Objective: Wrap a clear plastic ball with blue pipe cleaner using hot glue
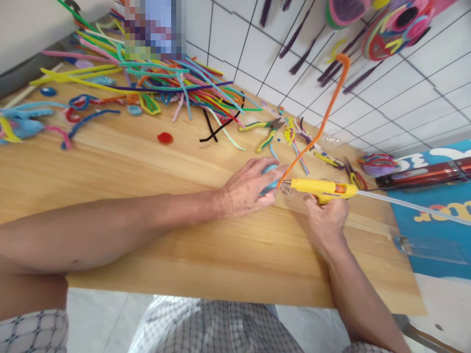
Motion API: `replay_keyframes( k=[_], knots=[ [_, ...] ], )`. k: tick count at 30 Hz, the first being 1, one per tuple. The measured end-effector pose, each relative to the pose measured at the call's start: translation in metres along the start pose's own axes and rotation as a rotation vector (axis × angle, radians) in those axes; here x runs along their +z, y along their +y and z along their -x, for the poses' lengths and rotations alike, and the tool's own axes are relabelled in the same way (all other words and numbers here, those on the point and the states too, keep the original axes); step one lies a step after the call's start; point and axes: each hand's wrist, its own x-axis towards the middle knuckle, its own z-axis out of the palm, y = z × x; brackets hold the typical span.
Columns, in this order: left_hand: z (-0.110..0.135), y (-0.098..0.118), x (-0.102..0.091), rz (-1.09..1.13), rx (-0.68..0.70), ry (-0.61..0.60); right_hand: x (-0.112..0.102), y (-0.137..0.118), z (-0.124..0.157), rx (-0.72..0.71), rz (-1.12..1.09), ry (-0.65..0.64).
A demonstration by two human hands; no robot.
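Observation:
My right hand (328,215) is closed around the handle of a yellow hot glue gun (312,186), which points left. A clear glue stick (412,201) trails from its back end. My left hand (250,189) is wrapped over a light blue fuzzy piece (270,180), mostly covered by the fingers, near the table's middle. An orange pipe cleaner (327,110) rises from that blue piece and bends at its top. The gun's nozzle is right at the base of the orange stem; whether it touches cannot be made out.
Loose pipe cleaners (154,73) of many colours are heaped at the back left. Yellow-green pliers (267,131) lie beyond my hands, scissors (355,174) farther right. A red disc (165,138) sits left of centre. A white tiled wall (235,39) with hanging items borders the wooden table (206,250).

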Motion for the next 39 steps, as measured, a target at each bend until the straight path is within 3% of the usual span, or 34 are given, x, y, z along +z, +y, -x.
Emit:
replay_keyframes(
  k=[39],
  knots=[
    [0.0013,0.0036,0.0012,0.034,-0.025,-0.002,0.0023,0.0081,0.0040,0.041,0.014,0.006]
  ],
)
